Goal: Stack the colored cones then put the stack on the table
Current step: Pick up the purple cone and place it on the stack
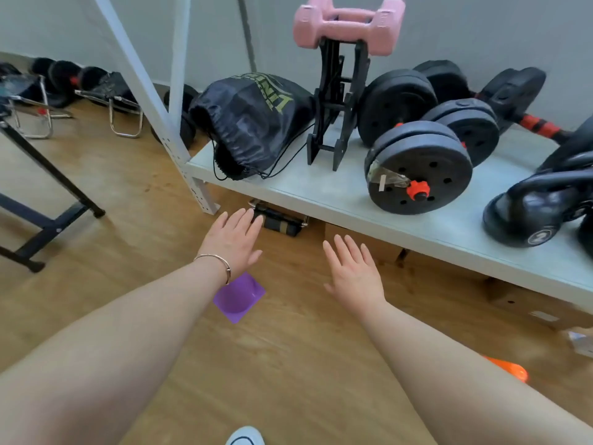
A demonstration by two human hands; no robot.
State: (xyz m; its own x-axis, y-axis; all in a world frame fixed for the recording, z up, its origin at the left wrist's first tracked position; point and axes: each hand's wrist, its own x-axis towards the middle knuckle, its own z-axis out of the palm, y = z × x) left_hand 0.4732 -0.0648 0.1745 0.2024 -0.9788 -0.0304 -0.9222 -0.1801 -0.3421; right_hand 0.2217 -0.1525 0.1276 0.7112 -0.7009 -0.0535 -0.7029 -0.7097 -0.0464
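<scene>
A purple cone (240,297) stands on the wooden floor, partly hidden under my left wrist. An orange cone (513,371) peeks out at the right, mostly hidden behind my right forearm. My left hand (233,239) is stretched forward above and beyond the purple cone, fingers spread, holding nothing. My right hand (353,271) is also flat and open, to the right of the purple cone, holding nothing. Both hands hover over the floor in front of the low grey shelf (321,194).
The shelf carries a black drawstring bag (253,123), a black rack with a pink dumbbell (346,24), black dumbbells (420,168) and a kettlebell (529,216). Cardboard boxes (526,300) sit under it. A black stand (48,216) is on the left. My shoe (245,436) shows at the bottom.
</scene>
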